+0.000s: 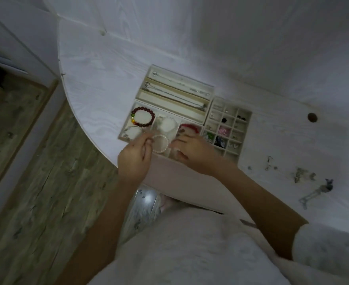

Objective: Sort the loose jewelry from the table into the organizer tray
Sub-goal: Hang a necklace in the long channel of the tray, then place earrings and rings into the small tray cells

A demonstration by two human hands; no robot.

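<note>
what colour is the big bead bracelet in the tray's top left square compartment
Dark red beads, with a few green, yellow and orange ones; head view.

Left of my hands lies grey wood-grain plank flooring (35, 171); beyond them rises a white wood-grain wall panel (210, 27).

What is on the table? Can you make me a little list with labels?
table: white, rounded edge
organizer tray: cream, three sections
long slots: thin chains
small grid: tiny colourful pieces
dark red bead bracelet: in a far-left bracelet compartment
pearl bracelet: near front compartment, at the left hand's fingertips
left hand: at the tray's front edge
right hand: resting on the tray's front
loose jewelry: scattered on the table to the right
</note>
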